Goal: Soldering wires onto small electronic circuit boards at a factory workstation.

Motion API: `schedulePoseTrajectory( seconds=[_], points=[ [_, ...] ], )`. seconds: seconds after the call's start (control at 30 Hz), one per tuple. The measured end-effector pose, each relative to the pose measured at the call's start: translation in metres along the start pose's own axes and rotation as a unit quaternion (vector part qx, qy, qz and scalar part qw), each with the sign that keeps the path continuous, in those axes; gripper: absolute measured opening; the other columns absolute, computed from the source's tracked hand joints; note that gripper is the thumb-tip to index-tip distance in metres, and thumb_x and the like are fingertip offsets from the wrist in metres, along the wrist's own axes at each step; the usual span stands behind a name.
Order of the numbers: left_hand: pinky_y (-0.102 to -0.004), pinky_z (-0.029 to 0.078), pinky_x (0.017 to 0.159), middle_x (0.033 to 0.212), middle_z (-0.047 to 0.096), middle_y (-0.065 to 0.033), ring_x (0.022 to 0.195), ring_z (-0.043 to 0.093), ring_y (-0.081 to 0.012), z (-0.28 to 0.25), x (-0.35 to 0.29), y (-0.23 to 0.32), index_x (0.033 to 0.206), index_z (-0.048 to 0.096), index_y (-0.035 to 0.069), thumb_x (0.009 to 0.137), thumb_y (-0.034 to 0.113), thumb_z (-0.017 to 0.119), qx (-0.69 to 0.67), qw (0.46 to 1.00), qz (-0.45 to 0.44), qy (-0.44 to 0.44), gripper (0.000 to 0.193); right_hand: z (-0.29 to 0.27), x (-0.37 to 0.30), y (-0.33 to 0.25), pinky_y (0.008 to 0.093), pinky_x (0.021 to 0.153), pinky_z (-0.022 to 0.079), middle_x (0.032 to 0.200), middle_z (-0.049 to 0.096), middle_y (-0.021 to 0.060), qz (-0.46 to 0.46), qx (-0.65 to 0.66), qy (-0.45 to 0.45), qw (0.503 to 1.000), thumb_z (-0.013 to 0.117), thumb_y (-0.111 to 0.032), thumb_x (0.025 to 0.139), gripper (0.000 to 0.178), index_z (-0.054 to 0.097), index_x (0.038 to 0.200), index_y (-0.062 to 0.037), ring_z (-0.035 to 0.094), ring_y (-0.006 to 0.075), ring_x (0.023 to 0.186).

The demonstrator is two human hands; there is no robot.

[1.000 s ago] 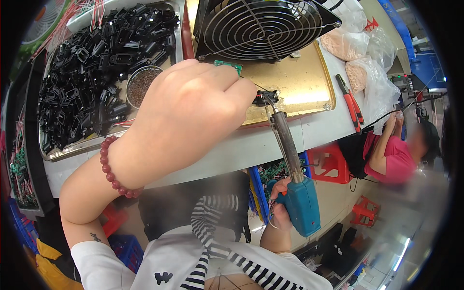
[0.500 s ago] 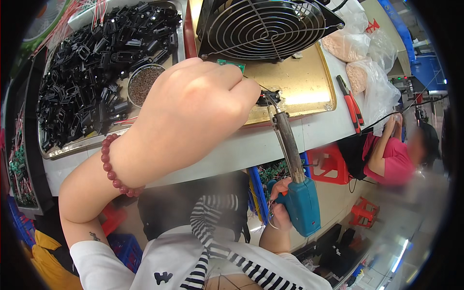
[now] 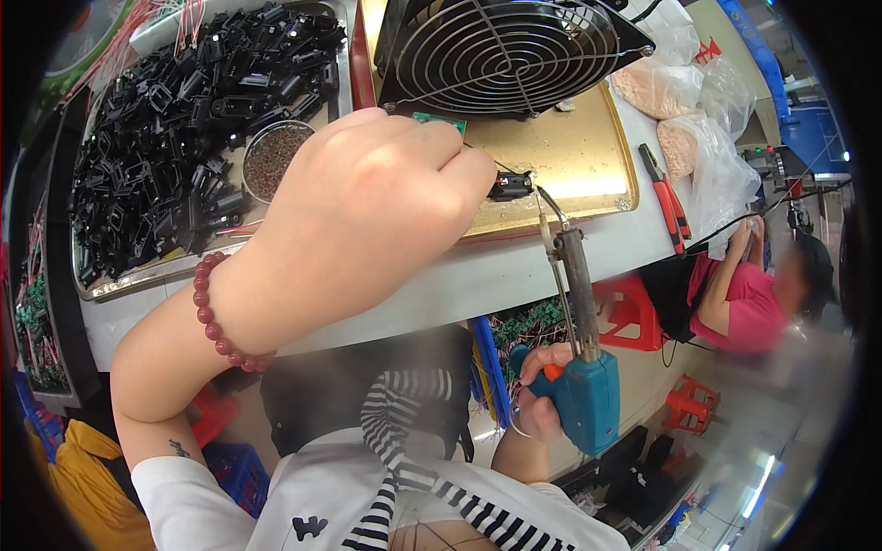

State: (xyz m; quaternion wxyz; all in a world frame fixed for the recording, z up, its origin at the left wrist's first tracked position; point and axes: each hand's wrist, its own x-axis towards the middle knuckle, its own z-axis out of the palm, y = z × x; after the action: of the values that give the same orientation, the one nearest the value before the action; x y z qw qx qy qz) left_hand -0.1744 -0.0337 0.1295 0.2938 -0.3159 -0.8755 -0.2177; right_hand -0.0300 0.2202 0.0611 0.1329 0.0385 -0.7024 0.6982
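My left hand (image 3: 381,197) is closed in a fist over the gold tray (image 3: 593,156), its fingertips hidden from above. From under its knuckles sticks out a small black plastic housing (image 3: 511,186), which it appears to grip. A bit of green circuit board (image 3: 441,121) shows just past the fist. In my right hand (image 3: 540,409) is a teal soldering gun (image 3: 590,395) with an orange trigger and a feed tube beside its metal barrel. The bent tip points up at the housing's right end, a small gap apart from it.
A black fan (image 3: 514,60) with a wire guard stands on the tray. To the left, a metal tray (image 3: 119,292) holds many black housings and a round dish (image 3: 276,161). Red-handled pliers (image 3: 669,197) and plastic bags (image 3: 726,174) lie right. A person in pink (image 3: 740,303) sits beyond.
The soldering gun has shifted right and its tip has drawn back off the black housing, leaving more of the housing visible. My left hand has stayed in place.
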Motion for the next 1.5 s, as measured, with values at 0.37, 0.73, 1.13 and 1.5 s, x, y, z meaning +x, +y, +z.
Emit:
schedulePoseTrajectory(
  seconds=[0.37,0.73,1.13,1.5],
  points=[
    [-0.0331,0.044,0.054,0.066,0.055,-0.0053,0.057,0.054,-0.0236,-0.017,0.006,0.008,0.084,0.061,0.006,0.070,0.005,0.071,0.018,0.999,-0.033,-0.023,0.017,0.002,0.010,0.012,0.0285,0.055,0.042,0.101,0.056,0.0158,-0.108,0.022,0.011,0.994,0.072,-0.034,0.075,0.057,0.052,0.114,0.0025,0.055,0.0179,0.062],
    [-0.0282,0.040,0.051,0.072,0.055,-0.0063,0.052,0.050,-0.0165,-0.034,0.014,-0.004,0.099,0.061,0.004,0.076,0.010,0.073,-0.112,0.977,-0.160,-0.083,0.027,-0.002,0.004,0.014,0.0283,0.052,0.040,0.107,0.055,0.0196,-0.106,0.072,0.036,0.991,0.068,-0.030,0.075,0.056,0.050,0.116,0.0047,0.051,0.0179,0.057],
    [-0.0296,0.043,0.053,0.075,0.056,-0.0083,0.059,0.054,-0.0202,-0.087,0.005,0.031,0.088,0.059,0.001,0.079,0.005,0.071,-0.096,0.993,-0.037,0.065,0.016,-0.020,-0.008,0.021,0.0295,0.061,0.037,0.112,0.050,0.0177,-0.099,0.113,0.056,0.987,0.068,-0.031,0.075,0.065,0.044,0.122,0.0068,0.050,0.0161,0.065],
    [-0.0142,0.032,0.052,0.077,0.054,0.0056,0.063,0.044,0.0012,-0.265,-0.105,-0.055,0.109,0.060,0.007,0.094,0.017,0.057,-0.122,0.850,-0.502,0.102,0.018,-0.015,0.005,0.033,0.0284,0.061,0.037,0.117,0.045,0.0187,-0.110,0.111,0.020,0.988,0.066,-0.028,0.077,0.063,0.043,0.124,0.0078,0.049,0.0155,0.066]
  ],
)
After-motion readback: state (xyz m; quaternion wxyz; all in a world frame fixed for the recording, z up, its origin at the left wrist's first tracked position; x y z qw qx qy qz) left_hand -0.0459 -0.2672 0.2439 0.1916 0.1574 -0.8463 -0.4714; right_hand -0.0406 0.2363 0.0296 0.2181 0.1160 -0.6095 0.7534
